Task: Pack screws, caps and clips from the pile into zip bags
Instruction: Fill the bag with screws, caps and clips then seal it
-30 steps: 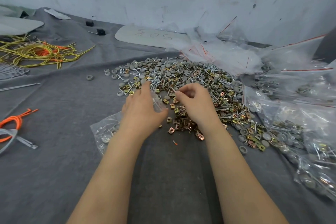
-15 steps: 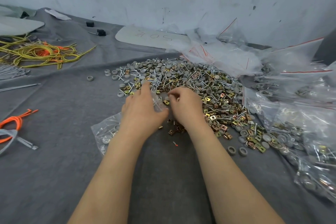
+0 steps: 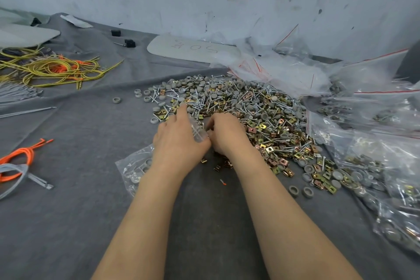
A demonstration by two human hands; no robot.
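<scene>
A grey cloth-covered surface [image 3: 79, 223] fills the view, with a scuffed wall behind it. Across its middle spreads the pile [image 3: 250, 107] of silver screws, grey caps and brass-coloured clips. To the right, touching the pile's edge, lie filled bags [image 3: 375, 143] of clear plastic with red seal lines. A tangle of yellow cords [image 3: 52, 68] sits far left, well apart from the pile.

At the pile's near edge the left hand [image 3: 179, 143] grips the mouth of a clear zip bag [image 3: 134, 166], whose body lies flat under the wrist with a few caps inside. The right hand [image 3: 227, 134] is curled at that mouth (what its fingers pinch, if anything, is hidden). A few loose clips [image 3: 221, 166] lie just beneath it.
</scene>
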